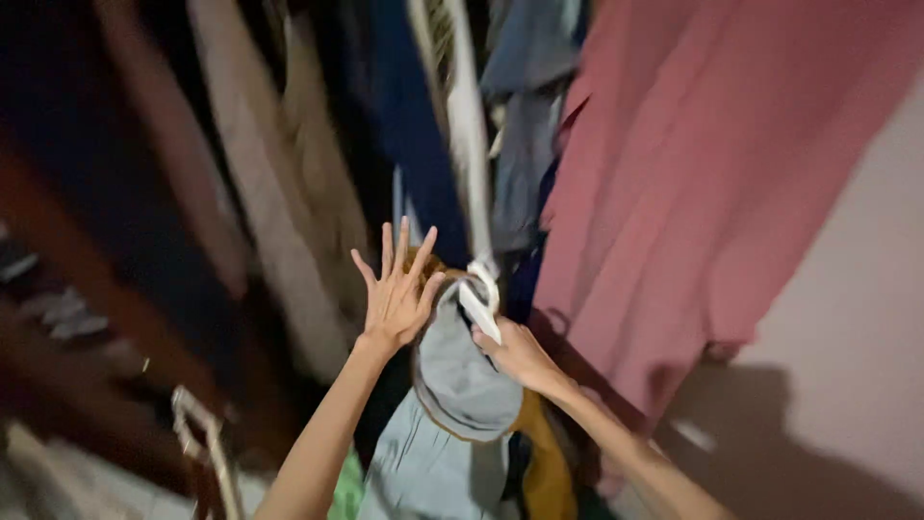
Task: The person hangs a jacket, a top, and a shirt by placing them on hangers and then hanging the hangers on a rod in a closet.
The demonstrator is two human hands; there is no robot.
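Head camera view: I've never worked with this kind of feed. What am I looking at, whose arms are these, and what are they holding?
This is one picture from a camera worn on a person's head, so the two bare arms coming up from the bottom are that person's own. There is no table here: the view is of clothes hanging close together, blurred by motion. The left hand is spread open with fingers apart, against a grey-blue garment. The right hand grips a white hanger at the top of that garment. On the right hangs a large pink garment beside a pale wall; dark blue and beige clothes hang to the left.
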